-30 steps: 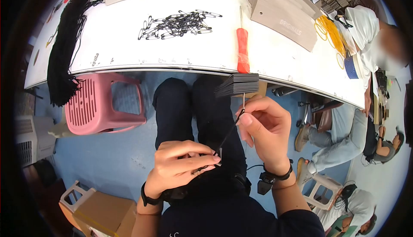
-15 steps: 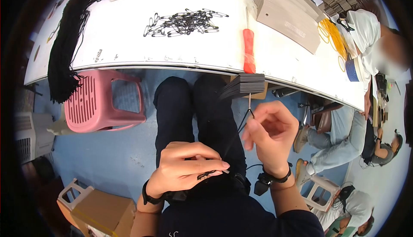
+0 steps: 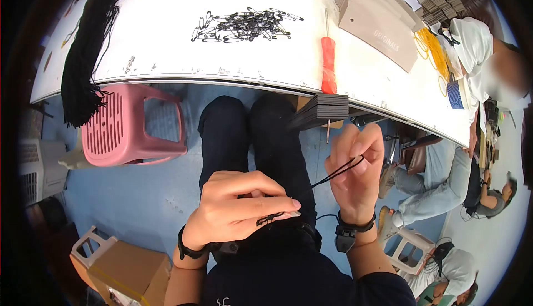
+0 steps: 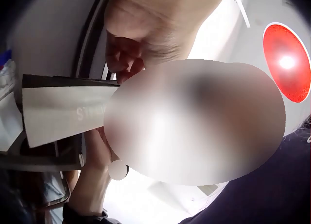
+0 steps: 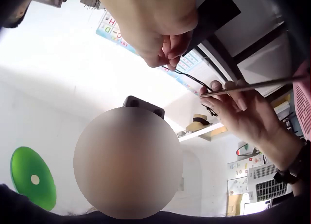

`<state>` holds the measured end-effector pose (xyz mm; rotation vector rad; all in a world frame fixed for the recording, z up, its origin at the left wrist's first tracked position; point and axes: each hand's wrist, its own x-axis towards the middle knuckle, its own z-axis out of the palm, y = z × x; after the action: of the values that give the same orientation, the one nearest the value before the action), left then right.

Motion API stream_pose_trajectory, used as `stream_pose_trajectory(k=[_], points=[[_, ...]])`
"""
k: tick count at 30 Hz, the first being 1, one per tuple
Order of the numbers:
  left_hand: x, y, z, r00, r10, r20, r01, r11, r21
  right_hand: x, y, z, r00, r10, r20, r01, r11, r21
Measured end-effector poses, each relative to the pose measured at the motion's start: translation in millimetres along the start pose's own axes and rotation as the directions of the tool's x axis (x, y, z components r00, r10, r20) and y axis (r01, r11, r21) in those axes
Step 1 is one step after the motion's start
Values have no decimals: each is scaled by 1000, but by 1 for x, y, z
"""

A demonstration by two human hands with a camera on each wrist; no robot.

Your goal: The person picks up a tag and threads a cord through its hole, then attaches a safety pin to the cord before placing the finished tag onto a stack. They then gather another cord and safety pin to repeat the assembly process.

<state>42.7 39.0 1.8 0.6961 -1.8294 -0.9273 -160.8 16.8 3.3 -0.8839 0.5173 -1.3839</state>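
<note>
My left hand [image 3: 241, 203] pinches a thin grey hang tag [image 4: 63, 109], seen nearly edge-on in the head view and face-on in the left wrist view. A small bunch of black cord [image 3: 270, 217] hangs below its fingers. From there a black cord loop [image 3: 336, 171] runs across to my right hand [image 3: 358, 167]; its curled fingers hold the loop's end. Just above that hand, a bare metal rod [image 3: 328, 130] sticks out below a stack of dark slabs [image 3: 327, 108] at the table edge.
On the white table [image 3: 161, 56] lie black safety pins [image 3: 250, 25], a red-handled tool [image 3: 328, 64], stacked printed tags [image 3: 383, 31] and a black cord bundle [image 3: 91, 45]. A pink stool [image 3: 130, 125] stands left. People sit at the right, one in a white shirt [image 3: 471, 39].
The cord loop was on the metal rod's tip; it has come off and now stretches over my right fingers. My right hand has shifted slightly right, and my left hand still holds the tag.
</note>
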Motion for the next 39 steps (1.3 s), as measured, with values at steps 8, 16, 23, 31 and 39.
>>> stream_pose_trajectory(k=[8,16,23,31,39], points=[[-6,-6,-1,979,-144,-147,113,973,-202,1,-5,0,936,195,294,-286,907,309],[-5,-3,-10,947,-300,-117,234,890,-390,-4,-25,-3,832,178,526,-173,983,-58],[-6,-1,-10,929,-343,-135,258,866,-428,-1,-39,12,679,99,728,196,931,-309],[-10,5,-13,909,-416,-18,316,717,-622,-15,-52,25,513,246,822,643,525,-558],[-7,7,-12,939,-343,2,278,757,-591,-19,-34,33,846,94,525,517,-387,-764]])
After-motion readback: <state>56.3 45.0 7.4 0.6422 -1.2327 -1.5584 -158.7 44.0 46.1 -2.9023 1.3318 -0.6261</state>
